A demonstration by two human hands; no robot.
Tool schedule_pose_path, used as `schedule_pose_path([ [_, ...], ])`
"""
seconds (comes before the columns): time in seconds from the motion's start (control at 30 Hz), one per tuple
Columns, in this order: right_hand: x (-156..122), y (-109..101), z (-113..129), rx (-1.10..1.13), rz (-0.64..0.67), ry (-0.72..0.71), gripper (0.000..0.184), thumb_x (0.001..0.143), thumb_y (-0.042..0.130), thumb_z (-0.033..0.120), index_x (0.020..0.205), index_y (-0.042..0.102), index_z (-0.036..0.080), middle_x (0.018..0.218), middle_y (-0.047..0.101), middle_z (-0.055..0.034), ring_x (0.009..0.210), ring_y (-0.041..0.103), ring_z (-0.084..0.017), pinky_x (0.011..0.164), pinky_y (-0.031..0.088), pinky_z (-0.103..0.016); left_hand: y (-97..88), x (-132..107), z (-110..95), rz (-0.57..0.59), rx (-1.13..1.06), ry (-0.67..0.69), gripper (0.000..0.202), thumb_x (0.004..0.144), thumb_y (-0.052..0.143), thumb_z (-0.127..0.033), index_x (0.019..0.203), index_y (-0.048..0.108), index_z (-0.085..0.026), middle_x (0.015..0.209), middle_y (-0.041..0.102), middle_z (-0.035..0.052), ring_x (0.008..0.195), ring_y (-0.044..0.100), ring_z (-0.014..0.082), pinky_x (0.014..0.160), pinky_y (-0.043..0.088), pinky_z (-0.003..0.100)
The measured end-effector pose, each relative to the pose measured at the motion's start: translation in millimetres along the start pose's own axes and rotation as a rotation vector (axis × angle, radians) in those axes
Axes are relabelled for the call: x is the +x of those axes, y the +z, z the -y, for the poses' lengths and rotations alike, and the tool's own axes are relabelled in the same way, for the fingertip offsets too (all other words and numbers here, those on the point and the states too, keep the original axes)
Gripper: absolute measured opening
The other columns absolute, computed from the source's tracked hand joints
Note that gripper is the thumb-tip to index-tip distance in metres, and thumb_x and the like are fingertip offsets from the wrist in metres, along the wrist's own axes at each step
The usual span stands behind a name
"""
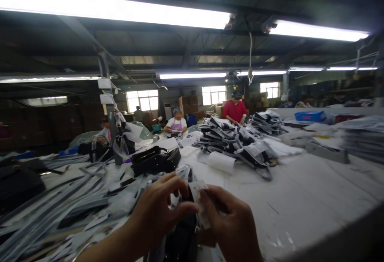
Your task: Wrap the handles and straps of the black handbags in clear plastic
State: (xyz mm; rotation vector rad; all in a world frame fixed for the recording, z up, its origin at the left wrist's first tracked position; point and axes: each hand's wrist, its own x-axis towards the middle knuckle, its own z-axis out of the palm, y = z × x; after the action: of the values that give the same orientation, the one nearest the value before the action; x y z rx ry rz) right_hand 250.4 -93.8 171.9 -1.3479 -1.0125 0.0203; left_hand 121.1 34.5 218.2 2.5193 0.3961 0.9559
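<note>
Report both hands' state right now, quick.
Left hand: curled, thumb at the white slip; can't tell if it grips.
Right hand: closed, pinching the white slip.

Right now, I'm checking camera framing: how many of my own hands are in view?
2: the left hand, lower centre, beside a small white piece; the right hand, further right, pinching that piece.

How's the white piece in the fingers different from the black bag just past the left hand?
The white piece is pale; the black bag is dark. The white piece is smaller than the black bag. The right hand pinches the white piece, while the black bag sits on the cluttered table.
</note>
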Motion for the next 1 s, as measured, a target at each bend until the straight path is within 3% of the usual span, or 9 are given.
schedule_pose_path([
  [0.13,-3,-4,-2,-0.137,-0.045,-0.146,0.019,0.089,0.061,0.036,0.088,0.075,0.023,0.082,0.076,-0.0052,0.071,0.07,-0.02,0.067,0.054,-0.025,19.7,3,-5,0.159,-0.174,-0.121,0.022,0.069,0.08,-0.04,0.079,0.074,-0.021,0.078,0.068,0.0036,0.068,0.058,0.018,0.056,0.042,0.023],
  [0.27,-4,-9,-14,-0.177,-0.057,-0.129,0.019,0.089,0.061,0.038,0.091,0.075,0.025,0.087,0.077,-0.0046,0.079,0.072,-0.022,0.074,0.055,-0.026,24.6,7,-8,0.296,-0.395,-0.296,0.031,0.078,0.07,-0.045,0.073,0.076,-0.015,0.062,0.066,0.0013,0.056,0.053,0.0137,0.052,0.038,0.022],
  [0.4,-5,-22,-27,-0.219,-0.079,-0.049,0.028,0.084,0.066,0.045,0.104,0.074,0.027,0.076,0.075,-0.0026,0.064,0.069,-0.019,0.067,0.054,-0.026,15.9,8,-8,0.358,-0.447,-0.363,0.029,0.078,0.072,-0.043,0.079,0.078,-0.015,0.074,0.074,0.0051,0.069,0.061,0.0173,0.064,0.044,0.024],
  [0.57,-9,-28,-41,0.033,0.135,0.176,0.044,0.087,0.061,0.049,0.124,0.063,0.024,0.063,0.063,0.0026,0.053,0.06,-0.014,0.054,0.048,-0.023,2.3,9,-10,0.324,-0.705,-0.392,0.024,0.084,0.069,-0.039,0.08,0.076,-0.016,0.083,0.076,0.0058,0.08,0.065,0.0171,0.076,0.048,0.024],
  [0.7,-17,-14,-61,0.294,0.238,0.303,0.058,0.084,0.063,0.054,0.129,0.058,0.019,0.061,0.053,0.0049,0.048,0.054,-0.012,0.046,0.043,-0.022,0.1,9,-11,0.218,-1.107,-0.463,0.019,0.08,0.075,-0.036,0.077,0.073,-0.018,0.08,0.075,0.0038,0.081,0.067,0.0172,0.079,0.052,0.025],
  [0.8,-24,-3,-74,0.387,0.289,0.347,0.059,0.081,0.065,0.055,0.126,0.061,0.017,0.056,0.054,0.0054,0.046,0.053,-0.012,0.046,0.045,-0.023,3.5,7,-8,0.12,-1.264,-0.483,0.015,0.076,0.079,-0.032,0.077,0.072,-0.02,0.078,0.073,0.0007,0.079,0.068,0.0153,0.078,0.053,0.024],
  [0.9,-26,-3,-75,0.233,0.226,0.265,0.046,0.082,0.066,0.05,0.118,0.068,0.021,0.074,0.071,-0.0026,0.07,0.068,-0.02,0.067,0.056,-0.03,10.0,5,-7,0.157,-1.195,-0.494,0.016,0.08,0.076,-0.033,0.08,0.073,-0.017,0.08,0.072,0.0026,0.074,0.067,0.0138,0.073,0.054,0.023],
  [0.93,-25,-5,-72,0.167,0.173,0.21,0.044,0.083,0.065,0.049,0.118,0.068,0.022,0.091,0.074,-0.0063,0.087,0.069,-0.024,0.08,0.056,-0.034,12.3,5,-8,0.184,-1.146,-0.495,0.018,0.082,0.074,-0.034,0.081,0.073,-0.016,0.08,0.072,0.0038,0.072,0.066,0.0137,0.072,0.054,0.023],
  [1.0,-21,-6,-62,0.118,0.108,0.091,0.044,0.086,0.061,0.048,0.122,0.066,0.024,0.122,0.068,-0.0097,0.116,0.061,-0.028,0.1,0.047,-0.04,16.2,4,-12,0.235,-1.057,-0.486,0.022,0.084,0.071,-0.035,0.083,0.074,-0.014,0.082,0.072,0.006,0.073,0.066,0.0141,0.073,0.053,0.024],
])
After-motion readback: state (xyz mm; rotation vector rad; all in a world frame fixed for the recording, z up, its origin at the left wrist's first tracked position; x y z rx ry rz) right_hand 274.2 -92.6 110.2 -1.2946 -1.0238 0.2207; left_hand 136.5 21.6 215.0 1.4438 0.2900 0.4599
